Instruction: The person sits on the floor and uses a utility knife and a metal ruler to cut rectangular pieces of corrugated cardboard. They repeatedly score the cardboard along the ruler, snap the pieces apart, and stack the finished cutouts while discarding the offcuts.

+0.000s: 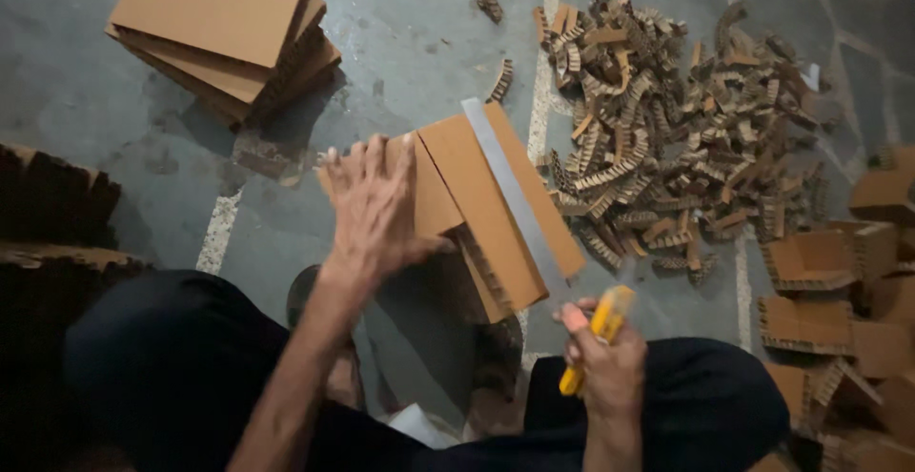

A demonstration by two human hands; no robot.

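Nearest to me are my own knees in dark cloth, and just above them my right hand (602,358) is closed round a yellow utility knife (596,337), its tip pointing up and a little to the right, toward the near end of the metal ruler (515,200). My left hand (376,207) lies flat with fingers spread wide, pressing down on the honeycomb cardboard piece (477,210) on the floor (410,33) in front of me.

That cardboard piece is a thick brown slab, and its long axis runs from upper left to lower right, slanting away from me. The ruler rests on top of it along the same slant, near its right edge, with its far end sticking past the board.

I see no containers holding anything; everything lies loose on the grey floor. To the right, just beside the board, spreads a big heap of narrow cardboard offcuts (677,129), with a couple of stray strips nearer the board's far end. At the far right sit small L-shaped cardboard corner pieces (820,291), piled together. At upper left, well apart, is a stack of larger L-shaped boards (229,33). A dark mass of stacked cardboard (52,210) fills the left edge.
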